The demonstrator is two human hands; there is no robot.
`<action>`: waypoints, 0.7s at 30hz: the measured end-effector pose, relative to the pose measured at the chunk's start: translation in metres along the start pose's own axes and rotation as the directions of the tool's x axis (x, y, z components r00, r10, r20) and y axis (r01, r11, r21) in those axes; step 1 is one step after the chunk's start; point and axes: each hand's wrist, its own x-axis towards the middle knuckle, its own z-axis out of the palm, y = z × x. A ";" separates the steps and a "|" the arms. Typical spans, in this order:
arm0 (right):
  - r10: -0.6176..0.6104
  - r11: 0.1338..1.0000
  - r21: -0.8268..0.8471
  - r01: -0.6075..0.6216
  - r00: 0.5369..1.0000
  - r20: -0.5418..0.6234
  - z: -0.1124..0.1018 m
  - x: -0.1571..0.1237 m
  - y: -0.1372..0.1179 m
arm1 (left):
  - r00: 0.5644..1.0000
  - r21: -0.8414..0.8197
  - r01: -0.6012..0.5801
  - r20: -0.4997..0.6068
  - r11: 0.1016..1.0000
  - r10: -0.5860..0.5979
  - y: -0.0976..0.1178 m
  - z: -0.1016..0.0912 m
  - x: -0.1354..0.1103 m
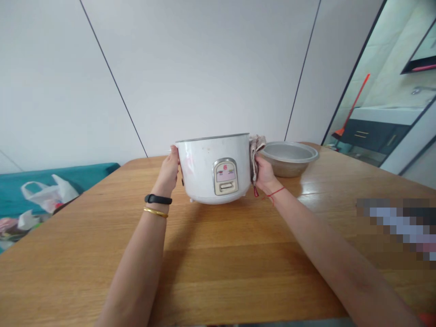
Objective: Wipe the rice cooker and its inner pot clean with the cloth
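A white rice cooker [199, 170] without a lid is held slightly tilted over the wooden table, its left side lower at the rim than the right. My left hand [169, 168] grips its left side, fingers closed and partly hidden behind it. On the opposite side my right hand [265, 173] is closed around a crumpled patterned cloth [255, 156] pressed against the cooker's wall. The front panel [225, 177] with its switch faces me. The inside of the cooker cannot be seen from here.
A metal inner pot [289, 168] stands right of the cooker on the wooden table [211, 272]. A pixelated object [402, 227] lies near the right edge. Plastic bags [51, 193] rest on a teal bench [98, 171] at left. A white wall [204, 68] rises behind.
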 end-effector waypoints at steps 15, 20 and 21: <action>0.050 0.997 0.068 -0.042 0.991 -0.124 -0.023 0.003 0.028 | 0.976 -0.171 0.197 0.125 0.966 -0.177 -0.036 0.021 -0.001; 0.063 0.996 0.062 -0.056 0.991 -0.117 -0.032 0.004 0.034 | 0.966 -0.141 0.225 0.164 0.964 -0.201 -0.045 0.022 0.000; 0.056 0.997 0.053 -0.051 0.994 -0.097 -0.033 0.004 0.035 | 0.962 -0.147 0.235 0.174 0.961 -0.208 -0.045 0.022 0.000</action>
